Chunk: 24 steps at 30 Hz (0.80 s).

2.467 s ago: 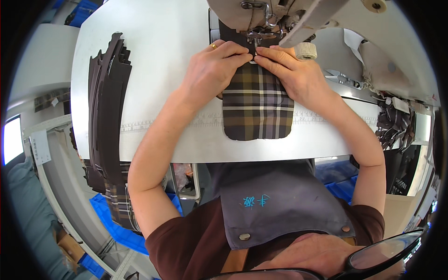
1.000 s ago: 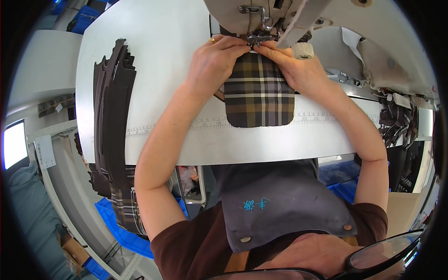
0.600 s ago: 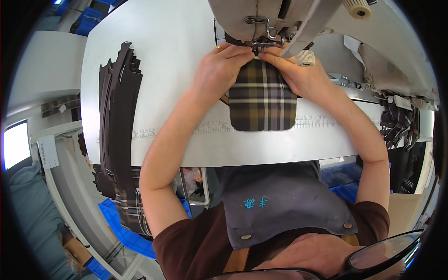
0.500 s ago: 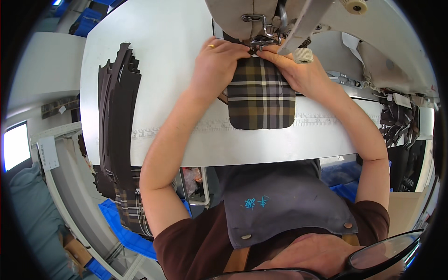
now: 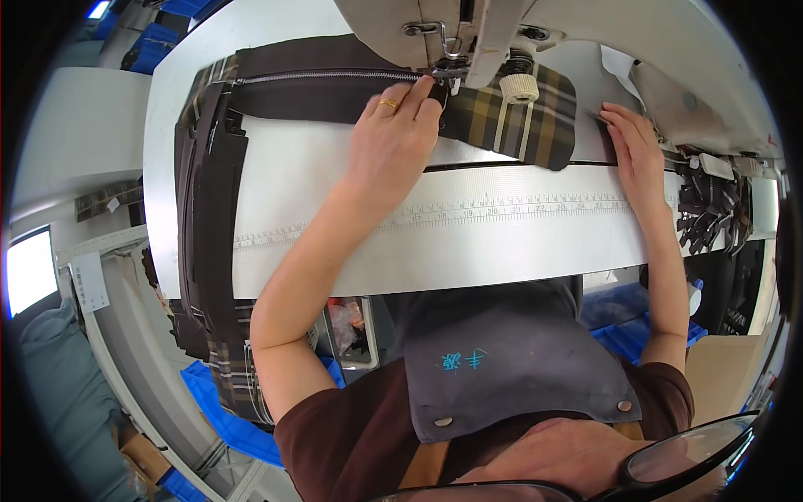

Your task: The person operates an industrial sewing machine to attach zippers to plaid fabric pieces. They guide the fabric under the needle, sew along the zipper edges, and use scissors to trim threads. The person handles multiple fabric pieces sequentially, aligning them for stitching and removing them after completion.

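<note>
My left hand (image 5: 395,138), a ring on it, pinches a dark fabric strip (image 5: 309,105) with a silver zipper (image 5: 326,75) just left of the sewing machine's presser foot (image 5: 450,71). The strip lies crosswise, joined to a plaid piece (image 5: 506,130) with a rounded end, which reaches right under the machine. My right hand (image 5: 636,151) is to the right of the plaid piece on the machine bed, its fingers curled round a small, thin object that I cannot make out.
The machine head (image 5: 569,17) overhangs the white table (image 5: 360,251). A stack of dark strips (image 5: 201,209) hangs over its left front edge. A bundle of dark scraps (image 5: 711,209) sits at the right. Blue bins (image 5: 226,418) are below the table.
The plaid piece has swung from upright in front of the foot to crosswise, showing the zippered strip to its left. My right hand has let it go and moved right; my left is still by the foot.
</note>
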Available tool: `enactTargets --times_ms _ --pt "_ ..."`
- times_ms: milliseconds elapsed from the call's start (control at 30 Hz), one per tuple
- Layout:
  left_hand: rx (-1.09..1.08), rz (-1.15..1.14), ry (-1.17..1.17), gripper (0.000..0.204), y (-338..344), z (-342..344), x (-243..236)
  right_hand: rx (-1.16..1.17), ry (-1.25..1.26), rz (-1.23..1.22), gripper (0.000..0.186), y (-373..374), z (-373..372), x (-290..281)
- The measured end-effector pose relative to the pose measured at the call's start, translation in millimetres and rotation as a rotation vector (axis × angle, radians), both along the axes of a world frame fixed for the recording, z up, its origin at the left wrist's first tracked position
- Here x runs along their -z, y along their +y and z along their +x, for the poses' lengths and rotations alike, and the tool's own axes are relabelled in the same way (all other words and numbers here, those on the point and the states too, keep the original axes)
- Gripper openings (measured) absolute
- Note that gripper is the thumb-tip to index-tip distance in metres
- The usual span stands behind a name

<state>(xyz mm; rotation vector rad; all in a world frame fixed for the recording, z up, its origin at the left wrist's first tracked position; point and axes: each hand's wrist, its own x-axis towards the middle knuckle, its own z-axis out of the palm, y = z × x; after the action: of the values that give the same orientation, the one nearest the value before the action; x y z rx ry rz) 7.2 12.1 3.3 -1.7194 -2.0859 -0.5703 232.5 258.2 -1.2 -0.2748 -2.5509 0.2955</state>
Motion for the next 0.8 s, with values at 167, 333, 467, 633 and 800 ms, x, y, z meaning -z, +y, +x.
enactTargets --times_ms 167,333,467,633,800 --pt "0.041 -0.114 -0.362 0.01 -10 -14 -8 0.288 0.066 -0.486 0.019 0 -1 3" --pt "0.182 -0.271 -0.828 0.011 -51 1 -32 0.252 0.084 -0.526 0.03 4 1 1" --pt "0.294 -0.295 -1.05 0.008 -107 43 -32 0.076 0.178 -0.454 0.031 -13 -4 2" --pt "0.284 -0.197 -1.234 0.007 -133 62 -16 -0.323 -0.031 -0.004 0.027 -87 -28 -39" --pt "0.287 -0.177 -1.255 0.007 -129 64 -17 -0.618 -0.105 0.125 0.026 -117 -50 -41"
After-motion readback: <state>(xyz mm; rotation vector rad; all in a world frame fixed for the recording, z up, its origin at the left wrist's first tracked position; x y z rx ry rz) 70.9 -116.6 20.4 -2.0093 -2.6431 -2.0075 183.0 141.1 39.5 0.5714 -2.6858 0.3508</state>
